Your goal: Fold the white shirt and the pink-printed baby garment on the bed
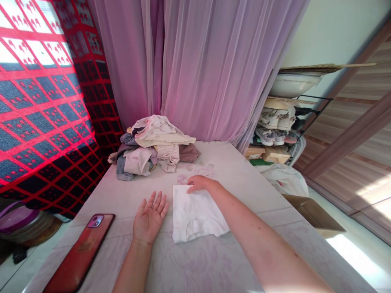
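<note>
A long bed under a pale sheet with a faint lilac floral print (pixel 210 264) fills the lower view, running away ahead of both hands. Well beyond the hands hang two curtains: one sheer mauve curtain (pixel 207 61) straight ahead, and one red-and-black patterned curtain (pixel 45 101) far to the left of the left hand. Far past the right hand stands one black wire rack (pixel 308 118) holding two pairs of pale sneakers (pixel 271 130) and one white basin (pixel 293 84), and nearer that hand, off the bed's edge, sits one open cardboard box (pixel 311 215). Ahead of both hands lies one heaped pile of pastel clothes (pixel 155 146), several garments deep. One crumpled white garment (pixel 197 213) lies flat on the bed between the hands. The right hand (pixel 201 184) is on its top edge, fingers curled lightly; whether they pinch it or only rest there, I cannot tell. The left hand (pixel 149 217) lies open, palm up, fingers spread, just beside the garment, not touching it. Left of that hand lies one phone in a red case (pixel 80 254), three camera lenses showing.
</note>
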The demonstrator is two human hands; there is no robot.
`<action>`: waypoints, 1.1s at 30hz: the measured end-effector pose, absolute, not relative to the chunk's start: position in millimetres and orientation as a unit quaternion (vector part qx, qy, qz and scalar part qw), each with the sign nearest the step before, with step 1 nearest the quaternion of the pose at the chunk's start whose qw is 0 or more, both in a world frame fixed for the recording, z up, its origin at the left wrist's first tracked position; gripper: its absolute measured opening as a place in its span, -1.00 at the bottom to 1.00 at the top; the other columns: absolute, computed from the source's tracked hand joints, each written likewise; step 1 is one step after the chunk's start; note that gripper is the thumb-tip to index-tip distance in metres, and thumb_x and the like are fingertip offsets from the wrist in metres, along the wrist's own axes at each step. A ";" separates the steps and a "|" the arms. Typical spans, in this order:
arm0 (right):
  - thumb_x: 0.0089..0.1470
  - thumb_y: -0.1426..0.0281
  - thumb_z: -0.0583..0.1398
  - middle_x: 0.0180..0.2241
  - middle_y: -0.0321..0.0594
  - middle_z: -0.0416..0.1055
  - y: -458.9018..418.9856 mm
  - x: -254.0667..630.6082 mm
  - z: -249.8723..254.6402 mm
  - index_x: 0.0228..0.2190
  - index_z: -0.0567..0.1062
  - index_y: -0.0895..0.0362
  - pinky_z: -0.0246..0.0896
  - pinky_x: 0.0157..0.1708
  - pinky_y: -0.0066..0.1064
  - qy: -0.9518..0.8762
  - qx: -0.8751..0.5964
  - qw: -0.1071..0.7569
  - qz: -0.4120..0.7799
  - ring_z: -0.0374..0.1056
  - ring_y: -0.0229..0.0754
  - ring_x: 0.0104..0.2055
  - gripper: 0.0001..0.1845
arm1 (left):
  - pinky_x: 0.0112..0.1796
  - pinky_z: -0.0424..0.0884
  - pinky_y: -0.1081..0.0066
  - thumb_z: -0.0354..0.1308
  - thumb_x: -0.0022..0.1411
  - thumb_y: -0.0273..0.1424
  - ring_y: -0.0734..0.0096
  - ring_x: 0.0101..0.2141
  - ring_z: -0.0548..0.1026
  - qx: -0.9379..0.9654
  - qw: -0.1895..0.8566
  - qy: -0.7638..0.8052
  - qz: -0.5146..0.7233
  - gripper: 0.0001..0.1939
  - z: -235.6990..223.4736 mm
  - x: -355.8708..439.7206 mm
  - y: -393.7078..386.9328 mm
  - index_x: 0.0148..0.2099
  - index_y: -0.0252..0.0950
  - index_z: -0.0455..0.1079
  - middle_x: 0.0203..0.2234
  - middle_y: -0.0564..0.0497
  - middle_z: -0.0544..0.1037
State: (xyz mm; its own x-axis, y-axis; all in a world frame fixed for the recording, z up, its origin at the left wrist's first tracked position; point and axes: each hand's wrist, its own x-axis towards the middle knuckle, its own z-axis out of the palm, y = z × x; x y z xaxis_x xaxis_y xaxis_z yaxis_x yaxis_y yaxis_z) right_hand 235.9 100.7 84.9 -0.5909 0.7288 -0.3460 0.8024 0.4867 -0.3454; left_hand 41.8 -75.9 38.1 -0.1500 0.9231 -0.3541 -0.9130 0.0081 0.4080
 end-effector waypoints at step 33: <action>-0.11 0.42 0.33 -0.47 -0.25 0.54 108.9 307.0 197.7 -0.34 0.49 0.17 0.35 -0.47 -0.44 0.619 0.553 -0.281 -0.482 0.43 -0.19 -0.46 -0.78 | -0.09 0.48 0.10 0.01 0.30 -0.33 0.08 0.05 0.45 -0.003 0.651 0.218 0.727 -0.68 30.4 43.8 -77.4 0.03 -0.32 0.42 0.02 -0.23 0.50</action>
State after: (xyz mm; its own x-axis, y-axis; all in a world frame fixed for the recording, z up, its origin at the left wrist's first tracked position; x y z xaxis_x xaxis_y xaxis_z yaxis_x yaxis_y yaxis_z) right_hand 307.0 108.9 197.7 -0.2307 0.9553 -0.1850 0.4147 -0.0754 -0.9068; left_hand 43.8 -77.4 30.4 -0.1517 0.9455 -0.2881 -0.9478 -0.0564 0.3139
